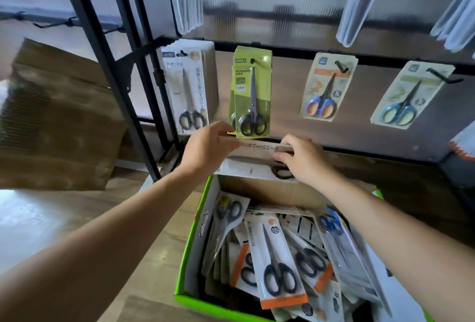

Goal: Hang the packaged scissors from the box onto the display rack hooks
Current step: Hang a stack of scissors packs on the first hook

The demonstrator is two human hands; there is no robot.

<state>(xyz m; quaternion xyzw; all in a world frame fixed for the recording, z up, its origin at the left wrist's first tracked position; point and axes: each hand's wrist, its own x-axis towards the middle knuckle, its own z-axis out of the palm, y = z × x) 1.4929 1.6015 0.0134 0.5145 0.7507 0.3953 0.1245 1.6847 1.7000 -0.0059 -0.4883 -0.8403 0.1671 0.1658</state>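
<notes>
Left grip [213, 147] and right grip [303, 159] both clasp a sideways pack [257, 153] mid-frame; unturned, its hole may miss the hook [182, 53], dropping it into the box [191, 244].

Box [191, 244] at 6 o'clock, packaged scissors [277, 257] piled in it. Display rack [295, 51] behind, 12 o'clock, packs [252, 93] hanging on it. Cartons [56, 121] at 9 o'clock.
</notes>
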